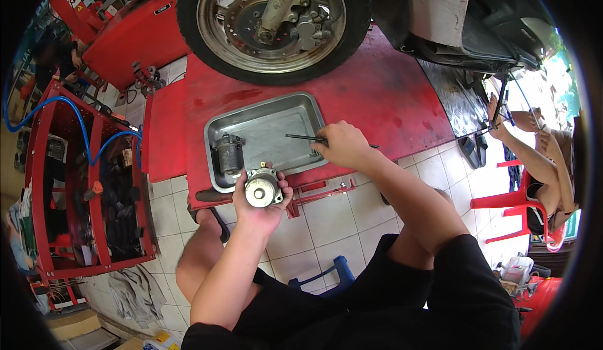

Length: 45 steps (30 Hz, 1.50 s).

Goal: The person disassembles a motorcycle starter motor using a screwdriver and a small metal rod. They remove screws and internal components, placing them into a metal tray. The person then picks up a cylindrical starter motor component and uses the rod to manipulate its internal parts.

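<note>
The left hand (257, 214) cups a silver motor housing (264, 188) at the tray's near edge; the right hand (345, 144) pinches a slim black tool (305, 137). I'd keep that palm steady and the tool light. The housing's round face points up, its long axis seemingly running down into the palm. A dark cylinder (228, 154) sits inside the tray's (270, 120) left edge.

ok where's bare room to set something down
Bare red platform shows right of the metal tray, between the wheel and right hand. The tray's far side is bare too; its near left is crowded by the dark cylinder and left hand.
</note>
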Each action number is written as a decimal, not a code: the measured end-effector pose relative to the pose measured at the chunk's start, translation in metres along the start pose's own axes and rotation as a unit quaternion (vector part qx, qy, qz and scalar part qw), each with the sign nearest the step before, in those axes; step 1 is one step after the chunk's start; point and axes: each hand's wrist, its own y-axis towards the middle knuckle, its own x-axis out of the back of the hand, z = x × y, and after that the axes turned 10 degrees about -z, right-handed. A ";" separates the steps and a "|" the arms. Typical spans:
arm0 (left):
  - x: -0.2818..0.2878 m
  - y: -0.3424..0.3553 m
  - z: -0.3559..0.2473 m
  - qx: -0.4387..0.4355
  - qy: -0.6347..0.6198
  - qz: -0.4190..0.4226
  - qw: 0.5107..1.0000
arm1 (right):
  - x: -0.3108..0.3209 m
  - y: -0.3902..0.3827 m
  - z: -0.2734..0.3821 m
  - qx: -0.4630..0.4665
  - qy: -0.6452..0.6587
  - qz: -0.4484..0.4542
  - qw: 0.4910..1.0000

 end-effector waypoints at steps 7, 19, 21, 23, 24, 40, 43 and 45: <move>-0.001 -0.013 0.006 0.038 -0.013 0.029 0.999 | -0.023 0.014 0.011 0.029 -0.074 0.086 0.993; 0.004 -0.021 0.012 0.065 0.029 0.083 0.994 | -0.034 0.022 0.013 0.114 -0.196 0.110 0.968; 0.003 -0.023 0.011 0.066 0.023 0.091 0.993 | -0.041 0.023 0.009 0.126 -0.205 0.097 0.966; 0.001 -0.024 0.010 0.069 0.019 0.095 0.993 | -0.044 0.022 0.001 0.138 -0.192 0.080 0.968; 0.001 -0.025 0.009 0.069 0.016 0.097 0.993 | -0.043 0.021 0.000 0.146 -0.172 0.070 0.972; -0.004 -0.020 0.013 0.062 0.028 0.033 0.997 | 0.043 -0.015 0.028 0.246 0.389 0.053 0.886; -0.001 -0.018 0.014 0.064 0.034 0.028 0.997 | 0.047 -0.025 0.033 0.234 0.416 0.086 0.874; -0.005 -0.021 0.015 0.060 0.039 0.018 0.997 | 0.044 -0.027 0.031 0.256 0.402 0.080 0.875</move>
